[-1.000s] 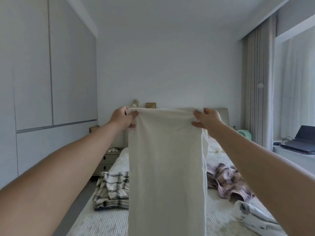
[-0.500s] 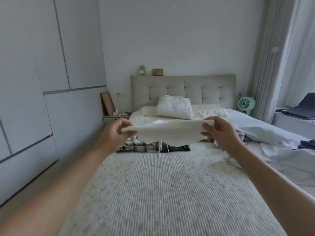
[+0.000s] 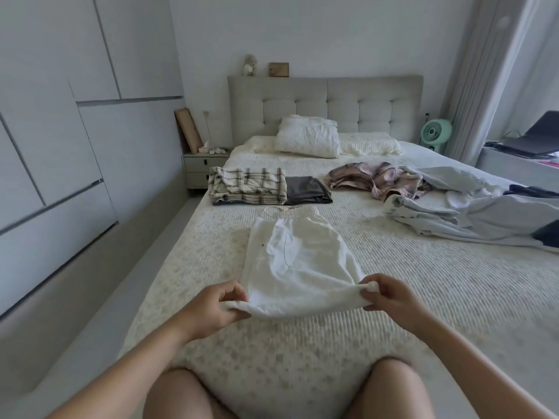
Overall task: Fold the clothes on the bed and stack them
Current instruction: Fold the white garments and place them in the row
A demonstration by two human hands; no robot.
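Observation:
A white garment [image 3: 298, 258] lies flat on the bed [image 3: 408, 297], its drawstring waistband at the far end. My left hand [image 3: 213, 306] pinches its near left corner and my right hand [image 3: 385, 294] pinches its near right corner, both slightly lifted off the cover. Beyond it sit a folded plaid piece [image 3: 248, 185] and a folded dark grey piece [image 3: 307, 190] side by side. Unfolded clothes lie to the right: a pink plaid garment [image 3: 375, 178] and a pale blue garment [image 3: 472, 216].
Pillows [image 3: 307, 137] rest against the tufted headboard [image 3: 325, 101]. A nightstand [image 3: 201, 164] stands left of the bed beside white wardrobes [image 3: 60, 131]. A green fan [image 3: 435, 133] and a laptop [image 3: 532, 137] are at the right. My knees show at the bottom edge.
The white garment was held up in the air by its top edge, then swung down; now it lies spread on the bed with both hands still pinching its near corners.

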